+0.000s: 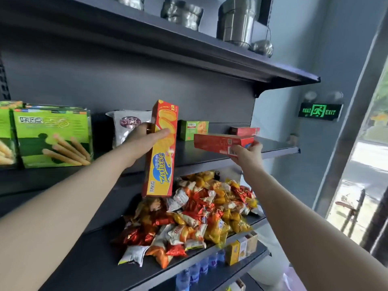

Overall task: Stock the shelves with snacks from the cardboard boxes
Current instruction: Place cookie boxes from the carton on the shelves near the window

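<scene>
Our left hand (142, 139) grips the orange box (161, 152) upright before the shelf (279, 149). Our right hand (248, 153) grips a red box (218, 143) over it. Green boxes (52, 135) already stand there, but these two are not yet placed.

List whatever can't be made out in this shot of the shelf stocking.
- Cardboard boxes: nowhere in the head view, outside the frame.
- Red box in the right hand: only its barcode side shows; print too small.
- White bag: partly hidden by the left hand and its orange box.
- Bottles: mostly hidden under the snack shelf, blurred.
- Metal pots: cut off by the top edge.
</scene>
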Demonstrator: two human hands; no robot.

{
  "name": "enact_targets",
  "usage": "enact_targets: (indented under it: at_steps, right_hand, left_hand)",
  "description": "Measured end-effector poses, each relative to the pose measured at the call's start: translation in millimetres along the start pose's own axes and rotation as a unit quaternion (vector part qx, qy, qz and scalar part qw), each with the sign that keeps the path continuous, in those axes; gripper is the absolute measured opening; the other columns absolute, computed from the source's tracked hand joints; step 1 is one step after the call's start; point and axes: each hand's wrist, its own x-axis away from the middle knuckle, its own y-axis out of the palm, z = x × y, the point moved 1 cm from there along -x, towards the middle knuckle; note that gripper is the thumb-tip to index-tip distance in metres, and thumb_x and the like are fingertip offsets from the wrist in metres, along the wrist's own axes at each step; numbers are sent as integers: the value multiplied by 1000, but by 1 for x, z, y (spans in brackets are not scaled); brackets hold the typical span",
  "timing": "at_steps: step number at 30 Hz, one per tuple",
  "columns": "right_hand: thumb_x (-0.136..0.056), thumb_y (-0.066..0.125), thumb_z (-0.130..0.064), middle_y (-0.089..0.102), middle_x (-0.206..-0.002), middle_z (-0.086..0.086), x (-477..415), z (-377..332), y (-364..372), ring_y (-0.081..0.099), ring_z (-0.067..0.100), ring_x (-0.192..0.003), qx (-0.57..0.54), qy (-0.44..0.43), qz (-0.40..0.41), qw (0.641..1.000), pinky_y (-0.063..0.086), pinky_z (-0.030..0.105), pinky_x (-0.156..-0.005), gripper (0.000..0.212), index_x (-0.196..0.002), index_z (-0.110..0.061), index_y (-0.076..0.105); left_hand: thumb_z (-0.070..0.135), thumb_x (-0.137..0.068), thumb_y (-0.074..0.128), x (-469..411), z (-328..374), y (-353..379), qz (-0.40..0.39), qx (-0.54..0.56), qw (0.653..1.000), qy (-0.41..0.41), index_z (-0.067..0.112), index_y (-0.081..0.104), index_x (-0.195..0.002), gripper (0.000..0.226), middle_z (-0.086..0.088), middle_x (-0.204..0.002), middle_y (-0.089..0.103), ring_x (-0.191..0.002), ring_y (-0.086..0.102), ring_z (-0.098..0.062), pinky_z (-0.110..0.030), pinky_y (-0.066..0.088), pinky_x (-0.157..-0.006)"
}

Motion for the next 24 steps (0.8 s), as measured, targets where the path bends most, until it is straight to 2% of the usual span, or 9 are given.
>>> enact_targets:
  at_steps: [3,4,7,9,12,14,17,21,24]
  right_hand:
    - [-78,76,-27,56,-122,7,-57,17,-10,61,25,-107,56,-27,23,998,55,40,-88,60,-122,-21,36]
    - [-80,77,-28,57,-122,7,-75,20,-17,61,26,-108,85,-36,30,995,53,38,-85,58,-121,-20,37]
    - [-76,83,-38,62,-120,8,-129,30,-41,59,31,-112,208,-40,26,977,51,45,-95,61,-112,-20,37]
    - [-71,85,-47,63,-121,10,-162,37,-54,58,34,-116,268,-43,10,962,50,44,-95,67,-110,-19,39]
    - [-65,88,-53,64,-121,7,-205,50,-60,61,32,-113,278,-67,-31,958,51,42,-91,73,-109,-21,38]
    - [-62,90,-52,63,-123,7,-226,60,-57,61,30,-114,280,-76,-49,956,51,42,-93,78,-112,-20,40]
    - [-60,92,-48,61,-125,8,-253,79,-49,59,29,-117,303,-58,-78,948,49,40,-94,84,-119,-14,44]
    - [-65,90,-47,62,-126,6,-281,88,-44,59,28,-118,316,-58,-151,935,48,38,-96,81,-126,-12,50]
    - [-80,75,-55,66,-122,4,-301,79,-43,61,25,-114,261,-64,-144,952,49,38,-99,62,-124,-14,60]
  left_hand:
    - [56,-84,68,-38,1,38,22,7,1000,-5,24,63,-115,46,5,-105,73,-99,68,-17,-31,45,-87]
    - [57,-84,67,-50,2,53,31,5,999,-8,24,62,-117,47,5,-106,73,-99,67,-16,-30,44,-85]
    - [56,-86,66,-82,9,97,46,12,999,-25,21,58,-121,50,4,-108,71,-95,66,-13,-22,42,-74]
    - [55,-86,66,-103,12,125,48,10,998,-35,22,60,-121,48,4,-110,71,-97,66,-13,-23,42,-77]
    - [62,-80,69,-134,11,160,57,9,997,-51,24,61,-122,57,4,-112,71,-105,65,-18,-31,41,-91]
    - [61,-82,68,-152,9,180,64,13,995,-70,23,61,-122,56,2,-111,71,-101,65,-15,-27,38,-86]
    - [54,-88,63,-175,7,200,60,19,995,-83,19,69,-108,41,0,-100,75,-97,67,-17,-22,37,-74]
    - [55,-87,65,-209,3,211,73,43,991,-102,16,74,-91,40,2,-86,77,-99,69,-23,-34,42,-103]
    - [54,-88,64,-228,3,221,67,54,991,-106,17,73,-87,39,4,-79,77,-100,68,-24,-35,40,-107]
